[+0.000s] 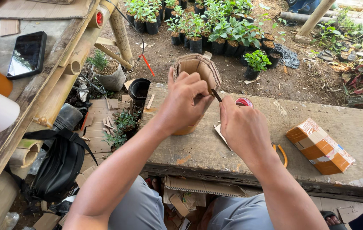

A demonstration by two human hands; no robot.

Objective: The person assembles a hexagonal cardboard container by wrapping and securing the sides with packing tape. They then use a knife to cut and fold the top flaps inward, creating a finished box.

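The left hand (184,102) grips the upright cardboard roll (198,70) on the bench (360,127), while the right hand (243,127), just right of it, pinches a dark strip (216,95) at its side.

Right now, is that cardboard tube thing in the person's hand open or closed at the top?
Open. The cardboard tube stands upright in the left hand, and its hollow inside shows at the top; no lid covers it.

Bright, even daylight; sunlit ground beyond, softer shade on the bench (351,127). Sharp focus, slight edge bending.
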